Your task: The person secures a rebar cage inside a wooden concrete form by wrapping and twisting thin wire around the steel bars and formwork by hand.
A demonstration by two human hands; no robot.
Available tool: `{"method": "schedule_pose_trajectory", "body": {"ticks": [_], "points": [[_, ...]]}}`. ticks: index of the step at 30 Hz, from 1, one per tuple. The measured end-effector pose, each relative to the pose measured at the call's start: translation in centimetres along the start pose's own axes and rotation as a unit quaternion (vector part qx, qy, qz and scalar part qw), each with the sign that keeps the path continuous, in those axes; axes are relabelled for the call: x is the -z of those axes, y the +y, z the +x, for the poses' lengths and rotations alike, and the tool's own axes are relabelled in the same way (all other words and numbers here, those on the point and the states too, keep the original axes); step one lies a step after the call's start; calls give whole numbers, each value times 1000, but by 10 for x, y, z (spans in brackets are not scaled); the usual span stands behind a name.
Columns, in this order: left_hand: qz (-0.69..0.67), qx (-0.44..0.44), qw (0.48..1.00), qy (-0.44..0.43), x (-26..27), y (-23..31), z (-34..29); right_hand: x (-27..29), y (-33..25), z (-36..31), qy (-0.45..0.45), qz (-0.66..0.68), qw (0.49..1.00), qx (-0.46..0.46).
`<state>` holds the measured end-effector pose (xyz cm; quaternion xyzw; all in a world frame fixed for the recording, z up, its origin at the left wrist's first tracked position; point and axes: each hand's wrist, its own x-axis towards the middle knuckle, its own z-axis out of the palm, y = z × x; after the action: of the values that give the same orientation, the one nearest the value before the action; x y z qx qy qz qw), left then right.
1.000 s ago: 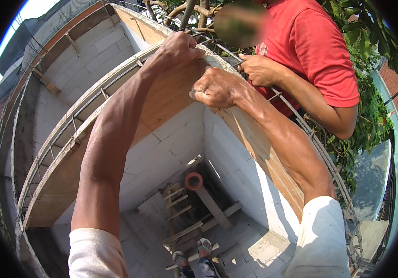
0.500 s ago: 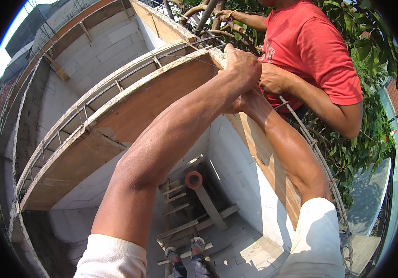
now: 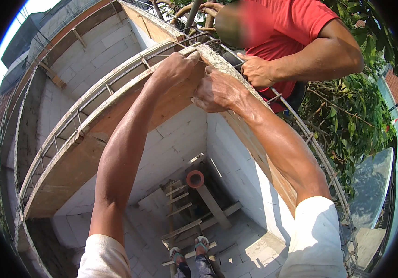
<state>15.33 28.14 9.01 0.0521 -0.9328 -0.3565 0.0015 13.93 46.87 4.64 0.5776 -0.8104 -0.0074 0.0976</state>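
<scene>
Beside the upper corner of the wooden formwork, my left hand (image 3: 176,68) is closed in a pinch at the top edge of the curved plywood board (image 3: 64,178). What it pinches is too small to make out; a thin wire shows near its fingertips. My right hand (image 3: 217,91) is just to the right and slightly lower, fingers curled inward, at the inner side of the corner. Its contents are hidden. The straight plywood board (image 3: 263,160) runs from there toward me under my right forearm. A rebar cage (image 3: 83,111) follows the curved board's far side.
Across the corner, a co-worker in a red shirt (image 3: 296,28) grips near another rebar cage (image 3: 310,134) with one hand (image 3: 256,72). Far below, my sandalled feet (image 3: 202,245) stand on wooden slats, near a red-rimmed pipe (image 3: 194,179). White block walls (image 3: 236,143) enclose the drop.
My hands, bunched together at the corner before, have separated and come left and lower. The co-worker has leaned down and left, head now in view, hand closer to the corner.
</scene>
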Motion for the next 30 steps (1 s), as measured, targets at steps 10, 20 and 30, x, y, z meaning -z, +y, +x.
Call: {"method": "schedule_pose_trajectory", "body": {"ticks": [10, 20, 30], "points": [[-272, 164, 942, -107, -40, 22, 26, 6, -2, -6, -31, 18, 999, -24], [-202, 131, 960, -144, -28, 27, 22, -12, 7, -6, 176, -12, 976, 127], [97, -127, 987, 13, -36, 17, 21, -15, 1, -5, 201, -21, 969, 144]]}}
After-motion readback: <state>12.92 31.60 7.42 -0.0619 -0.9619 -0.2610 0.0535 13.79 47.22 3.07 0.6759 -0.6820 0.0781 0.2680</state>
